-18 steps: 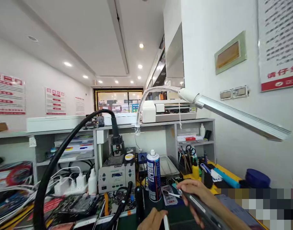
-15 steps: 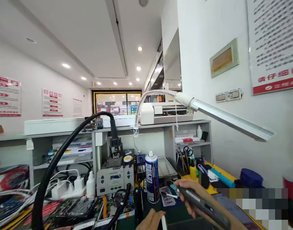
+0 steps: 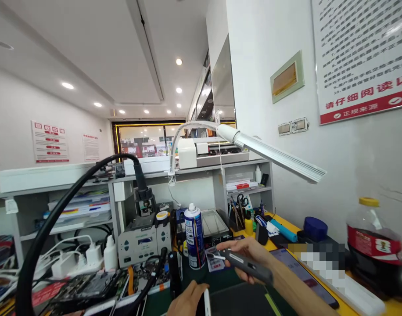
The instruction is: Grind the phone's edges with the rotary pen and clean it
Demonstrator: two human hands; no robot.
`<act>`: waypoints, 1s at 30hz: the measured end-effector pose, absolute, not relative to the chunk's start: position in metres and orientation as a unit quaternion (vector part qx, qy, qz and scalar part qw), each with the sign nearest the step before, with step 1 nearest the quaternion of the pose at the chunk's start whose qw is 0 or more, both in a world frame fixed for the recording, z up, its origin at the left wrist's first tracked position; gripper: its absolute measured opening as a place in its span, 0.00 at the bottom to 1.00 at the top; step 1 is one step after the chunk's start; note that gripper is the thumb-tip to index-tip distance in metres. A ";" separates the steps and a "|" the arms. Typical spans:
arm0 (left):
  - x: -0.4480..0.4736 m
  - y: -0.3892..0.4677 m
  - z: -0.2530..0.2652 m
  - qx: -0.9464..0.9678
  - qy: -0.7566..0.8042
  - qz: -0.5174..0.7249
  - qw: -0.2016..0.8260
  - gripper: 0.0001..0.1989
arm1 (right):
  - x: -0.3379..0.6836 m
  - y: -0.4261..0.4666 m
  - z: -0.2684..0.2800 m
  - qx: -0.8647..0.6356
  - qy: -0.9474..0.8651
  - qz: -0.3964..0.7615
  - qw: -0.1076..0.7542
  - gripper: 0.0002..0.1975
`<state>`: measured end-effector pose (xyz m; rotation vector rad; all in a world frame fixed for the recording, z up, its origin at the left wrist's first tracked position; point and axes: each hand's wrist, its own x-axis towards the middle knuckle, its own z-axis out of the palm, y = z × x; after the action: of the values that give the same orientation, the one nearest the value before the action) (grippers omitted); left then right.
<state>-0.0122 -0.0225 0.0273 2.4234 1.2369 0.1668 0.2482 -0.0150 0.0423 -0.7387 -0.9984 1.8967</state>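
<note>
My right grip [image 3: 255, 252] is wrapped around a dark pen-shaped tool [image 3: 249, 266] above the green surface [image 3: 222, 278]; my left grip [image 3: 188, 300] is at a white-edged device [image 3: 207, 303], whether pinching I cannot tell

The left-hand grip [image 3: 188, 300] is cut off by the lower edge, as is the slim, white-rimmed object [image 3: 207, 303] beside it. The slender dark-grey, pen-shaped tool [image 3: 252, 267] conceals part of the right-hand grip [image 3: 258, 252]. Pixelation obscures the upper end of the long white bar [image 3: 362, 287]. The large white notice with red banner [image 3: 359, 66] exceeds the right edge. Fine print on the small red-and-white wall poster [image 3: 50, 142] is illegible.
</note>
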 end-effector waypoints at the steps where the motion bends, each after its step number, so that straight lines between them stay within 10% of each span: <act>1: -0.014 -0.027 0.029 0.871 0.441 0.054 0.213 0.49 | 0.250 -0.016 0.043 -0.297 -0.396 0.758 0.425 0.21; 12: -0.022 -0.043 0.038 0.888 0.398 0.066 0.222 0.42 | 0.253 -0.032 0.049 -0.288 -0.435 0.730 0.442 0.34; 30: -0.023 -0.034 0.006 0.914 0.347 0.095 0.186 0.31 | 0.191 -0.066 0.008 -0.525 -0.696 0.290 0.394 0.03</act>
<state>-0.0226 -0.0339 0.0056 2.5746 0.9765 0.2677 0.1906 -0.0663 0.0083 -1.3314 -1.7655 0.7363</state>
